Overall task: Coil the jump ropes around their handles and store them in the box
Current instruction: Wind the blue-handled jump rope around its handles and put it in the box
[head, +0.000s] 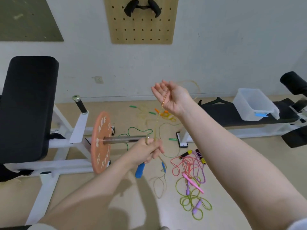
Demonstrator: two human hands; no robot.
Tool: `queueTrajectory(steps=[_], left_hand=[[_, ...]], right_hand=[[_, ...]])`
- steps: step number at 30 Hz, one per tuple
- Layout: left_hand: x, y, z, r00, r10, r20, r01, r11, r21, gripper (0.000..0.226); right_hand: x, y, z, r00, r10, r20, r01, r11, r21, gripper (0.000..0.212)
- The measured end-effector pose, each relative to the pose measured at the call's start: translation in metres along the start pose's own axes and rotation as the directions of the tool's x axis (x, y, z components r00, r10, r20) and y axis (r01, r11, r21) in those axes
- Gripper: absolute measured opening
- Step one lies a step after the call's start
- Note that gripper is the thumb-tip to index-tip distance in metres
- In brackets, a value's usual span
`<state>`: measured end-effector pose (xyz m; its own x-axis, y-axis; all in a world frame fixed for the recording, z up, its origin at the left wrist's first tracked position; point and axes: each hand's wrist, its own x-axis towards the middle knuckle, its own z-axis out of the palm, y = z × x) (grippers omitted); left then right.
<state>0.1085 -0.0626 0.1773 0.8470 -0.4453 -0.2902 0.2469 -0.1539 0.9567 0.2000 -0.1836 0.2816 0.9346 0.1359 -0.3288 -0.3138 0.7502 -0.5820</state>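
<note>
Yellow rope strung between my two grips

Blue handle (pixel 140 170) sits clamped in my left grip (pixel 146 151). Its yellow rope (pixel 162 107) rises to my right grip (pixel 171 97), fingers spread apart, palm up. Beyond that grip, the clear box (pixel 254 103) rests on the desk (pixel 229 113).

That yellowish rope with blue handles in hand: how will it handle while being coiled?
Probably floppy: the yellowish rope with blue handles hangs slack between the raised right hand and the left hand. Likely light, since it drapes over open fingers. Its tail loops loosely on the floor, so it may snag or tangle.
</note>
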Motion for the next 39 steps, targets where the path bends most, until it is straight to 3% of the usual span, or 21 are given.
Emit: queueTrajectory(steps=[3,6,8,11,12,13,16,18,21,22,23,24,25,27,29,31,32,35,37,39], left_hand=[[0.008,0.025,0.001,0.995,0.057,-0.086,-0.078,0.961,-0.266,0.037],[0.020,0.064,-0.003,0.973,0.180,-0.141,-0.228,0.819,-0.527,0.037],[0.031,0.081,-0.016,0.951,0.206,-0.230,-0.303,0.771,-0.560,0.038],[0.040,0.081,-0.046,0.900,0.077,-0.429,-0.341,0.737,-0.584,0.037],[0.042,0.074,-0.053,0.885,0.010,-0.466,-0.308,0.762,-0.569,0.036],[0.042,0.065,-0.059,0.878,-0.063,-0.474,-0.228,0.816,-0.530,0.036],[0.037,0.025,-0.052,0.889,-0.260,-0.377,0.140,0.938,-0.316,0.048],[0.032,0.004,-0.034,0.932,-0.277,-0.233,0.219,0.945,-0.243,0.051],[0.024,-0.008,-0.007,0.993,-0.107,0.055,0.115,0.978,-0.171,0.070],[0.021,-0.007,0.002,0.987,-0.085,0.140,0.097,0.992,-0.081,0.067],[0.020,-0.007,0.008,0.981,-0.080,0.177,0.071,0.996,0.052,0.049],[0.019,-0.004,0.011,0.977,-0.083,0.196,0.046,0.981,0.188,0.023],[0.020,-0.003,0.012,0.982,-0.089,0.165,0.035,0.951,0.308,0.017],[0.020,0.003,0.009,0.995,-0.088,0.045,0.068,0.941,0.332,0.038],[0.023,0.014,0.003,0.998,-0.060,-0.027,0.059,0.998,-0.010,0.041],[0.027,0.037,-0.004,0.999,-0.019,-0.036,0.003,0.916,-0.400,0.039],[0.028,0.051,-0.006,0.999,0.029,-0.041,-0.046,0.855,-0.516,0.038],[0.032,0.085,-0.015,0.979,0.153,-0.132,-0.202,0.772,-0.602,0.037],[0.032,0.099,-0.032,0.954,0.176,-0.244,-0.291,0.747,-0.599,0.037],[0.027,0.106,-0.058,0.915,0.145,-0.376,-0.379,0.624,-0.683,0.037]], right_hand=[[-0.004,0.015,-0.038,0.985,0.120,0.126,-0.064,0.923,-0.379,0.056],[-0.020,0.058,-0.089,0.898,0.361,0.253,-0.155,0.796,-0.585,0.067],[-0.029,0.074,-0.122,0.880,0.426,0.213,-0.112,0.620,-0.777,0.051],[-0.032,0.070,-0.160,0.927,0.368,0.065,-0.033,0.255,-0.966,0.019],[-0.032,0.068,-0.164,0.946,0.325,-0.005,-0.089,0.244,-0.966,0.021],[-0.032,0.066,-0.162,0.954,0.293,-0.064,-0.161,0.320,-0.934,0.024],[-0.028,0.059,-0.126,0.964,0.243,-0.104,-0.252,0.724,-0.642,0.029],[-0.023,0.049,-0.091,0.974,0.216,-0.068,-0.225,0.891,-0.395,0.030],[-0.013,0.029,-0.045,0.973,0.206,-0.102,-0.224,0.946,-0.234,0.030],[-0.011,0.022,-0.032,0.972,0.206,-0.116,-0.226,0.954,-0.199,0.030],[-0.007,0.015,-0.022,0.973,0.196,-0.119,-0.213,0.965,-0.155,0.030],[-0.004,0.007,-0.014,0.979,0.170,-0.113,-0.181,0.979,-0.094,0.030],[0.000,0.001,-0.010,0.986,0.131,-0.104,-0.135,0.991,-0.027,0.031],[0.004,-0.010,-0.012,0.998,0.037,-0.043,-0.037,0.999,0.009,0.038],[0.000,-0.009,-0.026,1.000,0.004,0.019,0.001,0.972,-0.236,0.048],[-0.009,0.014,-0.054,0.992,0.082,0.091,-0.026,0.868,-0.496,0.059],[-0.017,0.031,-0.067,0.976,0.158,0.150,-0.050,0.832,-0.552,0.062],[-0.037,0.071,-0.101,0.898,0.358,0.255,-0.078,0.701,-0.709,0.050],[-0.041,0.076,-0.121,0.921,0.335,0.197,0.009,0.489,-0.872,0.026],[-0.044,0.073,-0.137,0.963,0.259,0.073,-0.001,0.273,-0.962,0.016]])
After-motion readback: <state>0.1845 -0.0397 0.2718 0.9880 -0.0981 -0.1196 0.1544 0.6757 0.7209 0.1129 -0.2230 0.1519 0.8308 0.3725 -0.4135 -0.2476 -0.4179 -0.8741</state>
